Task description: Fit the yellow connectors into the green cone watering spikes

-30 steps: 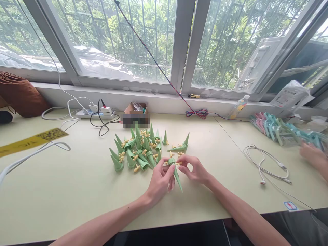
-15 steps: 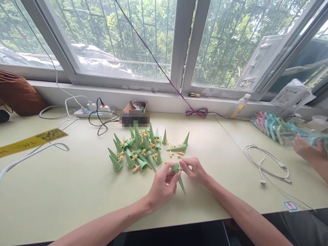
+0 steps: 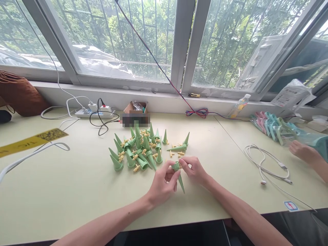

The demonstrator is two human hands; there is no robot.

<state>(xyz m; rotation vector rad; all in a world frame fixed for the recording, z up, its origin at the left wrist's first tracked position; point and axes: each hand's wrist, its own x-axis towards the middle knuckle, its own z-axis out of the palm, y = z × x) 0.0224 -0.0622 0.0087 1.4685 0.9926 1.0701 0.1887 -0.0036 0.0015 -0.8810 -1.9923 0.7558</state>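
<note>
My left hand is closed round the ribbed collar of a green plant watering spike, its point slanting down toward me. At the collar's right side, my right hand pinches a small yellow valve, mostly hidden by the fingers. Just beyond my hands lies a heap of similar green spikes, some upright and some on their sides, with several yellow valves among them. Apart from the heap, to its right, one green spike lies flat beside loose yellow valves.
A co-worker's hand is at the right, near pastel plastic pieces. A white cable lies coiled on the table. Behind stand a small cardboard box, a power strip and a bottle. A yellow tag hangs at left.
My hands stay together at the spike's collar, and the spike has tilted slightly. The co-worker's hand has shifted a little left, and a teal piece now shows behind it.
</note>
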